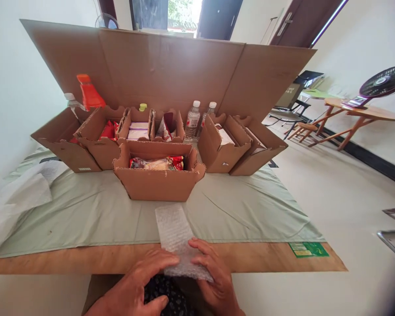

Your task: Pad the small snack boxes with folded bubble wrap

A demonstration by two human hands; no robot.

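A narrow strip of bubble wrap (176,228) runs from the green cloth over the table's front edge towards me. My right hand (213,274) has its fingers bent over the strip's near end, which lies between them and the thumb. On the other side is my left hand (145,278), its fingertips touching the strip's left edge and its thumb held well apart from them. Just beyond the strip stands an open cardboard box (158,184) with red and clear food packets (158,163) inside.
Behind stand several cardboard bins (225,149), clear bottles (193,120) and an orange-red bottle (90,93), backed by a tall cardboard panel (171,66). White wrapping sheet (23,193) lies at left. A green label (308,249) is on the wooden edge. A fan (385,82) stands far right.
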